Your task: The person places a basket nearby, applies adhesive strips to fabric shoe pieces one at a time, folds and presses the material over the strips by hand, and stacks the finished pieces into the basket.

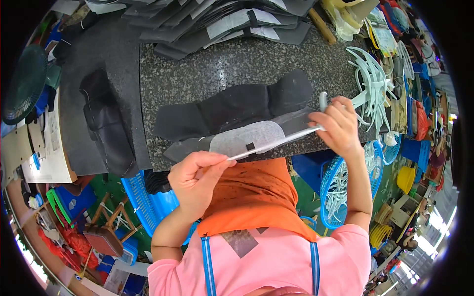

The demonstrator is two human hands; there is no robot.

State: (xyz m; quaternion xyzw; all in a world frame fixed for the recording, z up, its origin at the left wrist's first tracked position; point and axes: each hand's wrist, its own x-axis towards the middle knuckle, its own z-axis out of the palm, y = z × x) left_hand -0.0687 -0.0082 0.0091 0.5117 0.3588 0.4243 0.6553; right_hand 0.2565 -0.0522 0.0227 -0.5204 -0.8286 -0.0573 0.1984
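Note:
A thin white strip [276, 142] is stretched between my two hands above the table's near edge. My left hand [197, 175] pinches one end, and my right hand [340, 126] grips the other, with a short tail sticking up past the fingers. Just beyond the strip lies a flat dark grey piece [296, 120] with a pale rounded patch [237, 138] and a small black mark. Behind it, a moulded black padded piece [237, 106] rests on the speckled stone tabletop [177, 79].
Stacked grey sheets [222, 24] fill the table's far side. Another black padded piece [108, 123] lies on the dark mat [69, 89] at left. Pale strips [373, 81] hang over the right edge, above a blue basket [326, 192] of strips. A wooden stick [322, 27] lies far right.

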